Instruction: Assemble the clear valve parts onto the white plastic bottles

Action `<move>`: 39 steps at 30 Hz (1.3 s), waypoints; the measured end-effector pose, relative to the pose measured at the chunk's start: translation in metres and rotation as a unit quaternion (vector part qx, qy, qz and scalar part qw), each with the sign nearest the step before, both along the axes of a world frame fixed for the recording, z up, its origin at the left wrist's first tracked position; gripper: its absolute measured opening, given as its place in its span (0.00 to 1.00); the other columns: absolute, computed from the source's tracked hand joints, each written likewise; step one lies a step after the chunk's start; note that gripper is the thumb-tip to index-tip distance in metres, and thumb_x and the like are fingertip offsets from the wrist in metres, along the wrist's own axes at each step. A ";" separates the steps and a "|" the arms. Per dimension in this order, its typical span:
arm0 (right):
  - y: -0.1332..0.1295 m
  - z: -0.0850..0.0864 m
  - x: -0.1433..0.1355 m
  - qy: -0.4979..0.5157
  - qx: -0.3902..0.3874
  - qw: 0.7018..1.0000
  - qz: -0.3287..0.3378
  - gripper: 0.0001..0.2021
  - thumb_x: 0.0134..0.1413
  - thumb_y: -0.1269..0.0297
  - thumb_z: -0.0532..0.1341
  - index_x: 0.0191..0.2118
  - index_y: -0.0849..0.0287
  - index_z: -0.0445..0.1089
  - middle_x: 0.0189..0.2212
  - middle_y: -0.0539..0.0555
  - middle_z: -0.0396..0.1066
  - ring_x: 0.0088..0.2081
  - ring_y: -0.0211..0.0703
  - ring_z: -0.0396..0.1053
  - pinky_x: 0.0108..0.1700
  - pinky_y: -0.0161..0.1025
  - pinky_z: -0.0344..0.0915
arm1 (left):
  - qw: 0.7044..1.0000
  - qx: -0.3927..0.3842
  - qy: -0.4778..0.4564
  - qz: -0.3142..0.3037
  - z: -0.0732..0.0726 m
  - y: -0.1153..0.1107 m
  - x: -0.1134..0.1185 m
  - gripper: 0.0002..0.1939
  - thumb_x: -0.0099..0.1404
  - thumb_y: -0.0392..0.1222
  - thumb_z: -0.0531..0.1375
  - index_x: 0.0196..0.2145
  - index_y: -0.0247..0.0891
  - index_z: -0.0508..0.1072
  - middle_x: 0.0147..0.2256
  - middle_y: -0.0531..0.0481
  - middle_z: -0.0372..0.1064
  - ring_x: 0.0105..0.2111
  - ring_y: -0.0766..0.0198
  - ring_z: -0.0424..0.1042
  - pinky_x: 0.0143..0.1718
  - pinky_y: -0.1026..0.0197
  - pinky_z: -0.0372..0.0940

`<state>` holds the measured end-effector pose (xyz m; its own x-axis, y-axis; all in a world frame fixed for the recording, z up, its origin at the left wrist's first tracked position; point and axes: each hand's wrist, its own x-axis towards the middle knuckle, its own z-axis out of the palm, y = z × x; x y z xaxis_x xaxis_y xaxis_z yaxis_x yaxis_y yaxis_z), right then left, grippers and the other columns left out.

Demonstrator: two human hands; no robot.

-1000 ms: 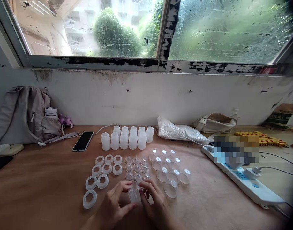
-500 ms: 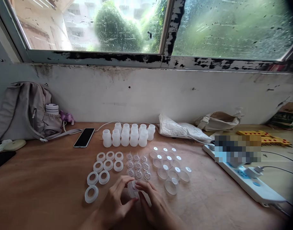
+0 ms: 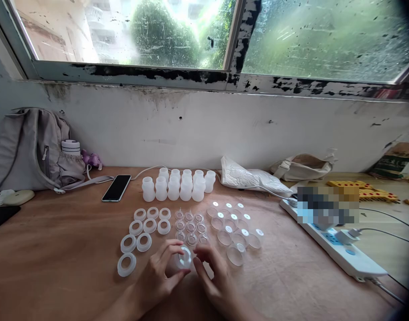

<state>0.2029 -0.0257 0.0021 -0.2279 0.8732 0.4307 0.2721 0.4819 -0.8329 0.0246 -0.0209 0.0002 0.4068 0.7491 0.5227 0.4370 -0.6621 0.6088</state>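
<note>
Cupping a translucent ring point(image 3: 183, 258), left grip point(image 3: 159, 273) half-curled.

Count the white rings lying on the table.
9 white rings, left of the clear parts: three in the back row, three in the next, two nearer, one nearest. None looks hidden.

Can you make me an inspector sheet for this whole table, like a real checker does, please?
Surface: reddish-brown table; spills, nothing seen
Job's things: frosted bottles, pale rings, clear domed pieces and clear cups, all grouped
Clutter: phone, backpack, silvery packet
Hands: left hand holds a round clear part; right hand beside it, grip unclear
Cables: several cables at the power strip; blurred patch hides some
Surroundings: stained wall, window frame flaking
</note>
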 end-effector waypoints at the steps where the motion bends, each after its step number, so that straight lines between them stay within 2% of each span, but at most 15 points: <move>1: 0.001 0.001 -0.002 0.026 -0.056 0.998 0.015 0.07 0.55 0.67 0.53 0.41 0.55 0.60 0.32 0.52 0.63 0.29 0.37 0.65 0.32 0.35 0.65 | 1.000 0.002 -0.003 -0.004 -0.001 0.000 0.000 0.15 0.57 0.32 0.58 0.40 0.40 0.60 0.44 0.45 0.63 0.47 0.60 0.64 0.47 0.58 0.64; 3: 0.005 0.003 -0.005 0.086 -0.182 0.976 0.082 0.13 0.53 0.61 0.55 0.45 0.56 0.58 0.32 0.52 0.63 0.26 0.36 0.65 0.25 0.34 0.65 | 1.000 0.010 -0.010 -0.013 -0.003 0.000 0.001 0.13 0.57 0.31 0.57 0.38 0.40 0.60 0.44 0.46 0.63 0.46 0.61 0.65 0.45 0.59 0.64; 5: 0.009 0.002 -0.007 0.141 -0.276 0.938 0.152 0.17 0.50 0.55 0.58 0.43 0.57 0.60 0.29 0.51 0.63 0.24 0.36 0.64 0.20 0.32 0.62 | 1.000 0.022 -0.005 -0.021 -0.005 0.000 0.001 0.12 0.57 0.31 0.57 0.38 0.41 0.60 0.44 0.47 0.64 0.47 0.61 0.65 0.46 0.59 0.64; 6: 0.011 0.001 -0.008 0.161 -0.301 0.924 0.170 0.17 0.47 0.54 0.60 0.41 0.58 0.61 0.27 0.50 0.64 0.24 0.37 0.64 0.20 0.31 0.61 | 0.999 0.027 0.001 -0.019 -0.005 -0.001 0.001 0.13 0.57 0.32 0.57 0.39 0.42 0.60 0.44 0.47 0.64 0.48 0.60 0.64 0.47 0.57 0.63; 8: 0.014 -0.002 -0.008 0.182 -0.315 0.918 0.161 0.18 0.44 0.54 0.62 0.39 0.59 0.63 0.26 0.50 0.64 0.25 0.36 0.64 0.22 0.32 0.62 | 1.000 0.024 0.011 0.002 -0.003 -0.001 0.002 0.18 0.56 0.34 0.59 0.43 0.42 0.59 0.46 0.46 0.63 0.49 0.57 0.62 0.48 0.54 0.61; 11: 0.014 -0.004 -0.007 0.172 -0.300 0.931 0.117 0.17 0.44 0.57 0.63 0.40 0.59 0.64 0.26 0.49 0.65 0.25 0.35 0.64 0.26 0.32 0.64 | 0.998 -0.047 0.013 0.048 0.006 -0.002 0.003 0.24 0.55 0.39 0.60 0.48 0.41 0.57 0.44 0.44 0.63 0.44 0.57 0.65 0.45 0.53 0.63; 15: 0.013 -0.004 -0.006 0.146 -0.260 0.949 0.105 0.15 0.47 0.58 0.61 0.40 0.59 0.64 0.28 0.50 0.66 0.29 0.37 0.65 0.29 0.34 0.66 | 0.983 -0.176 -0.001 0.056 0.017 -0.004 0.007 0.12 0.61 0.40 0.52 0.44 0.41 0.62 0.34 0.50 0.68 0.32 0.64 0.68 0.36 0.61 0.65; 18: 0.013 -0.003 -0.006 0.119 -0.238 0.958 0.111 0.12 0.49 0.58 0.59 0.38 0.59 0.64 0.30 0.52 0.67 0.30 0.39 0.67 0.32 0.37 0.67 | 0.974 -0.222 -0.030 0.032 0.019 -0.005 0.009 0.07 0.62 0.39 0.51 0.39 0.41 0.64 0.32 0.52 0.69 0.30 0.66 0.68 0.34 0.64 0.64; 25: 0.012 0.000 -0.006 0.050 -0.187 0.977 0.089 0.07 0.53 0.62 0.56 0.36 0.60 0.64 0.28 0.51 0.68 0.27 0.36 0.66 0.29 0.34 0.64 | 0.975 -0.218 -0.038 0.036 0.017 -0.006 0.011 0.07 0.60 0.37 0.52 0.38 0.40 0.64 0.31 0.53 0.69 0.31 0.65 0.68 0.33 0.66 0.63; 32: 0.006 0.006 -0.010 -0.041 -0.130 0.990 0.042 0.02 0.51 0.68 0.55 0.30 0.60 0.62 0.24 0.49 0.65 0.24 0.34 0.61 0.25 0.31 0.59 | 0.974 -0.220 -0.001 0.061 0.018 -0.009 0.014 0.03 0.59 0.36 0.52 0.33 0.39 0.64 0.25 0.54 0.65 0.25 0.67 0.65 0.26 0.68 0.60; 39: 0.010 0.000 -0.006 -0.051 -0.091 0.994 0.027 0.02 0.53 0.68 0.53 0.34 0.58 0.61 0.24 0.48 0.65 0.24 0.34 0.62 0.26 0.30 0.59 | 0.969 -0.239 -0.045 0.041 0.016 -0.007 0.016 0.08 0.62 0.40 0.50 0.40 0.41 0.62 0.31 0.52 0.69 0.30 0.65 0.68 0.34 0.65 0.63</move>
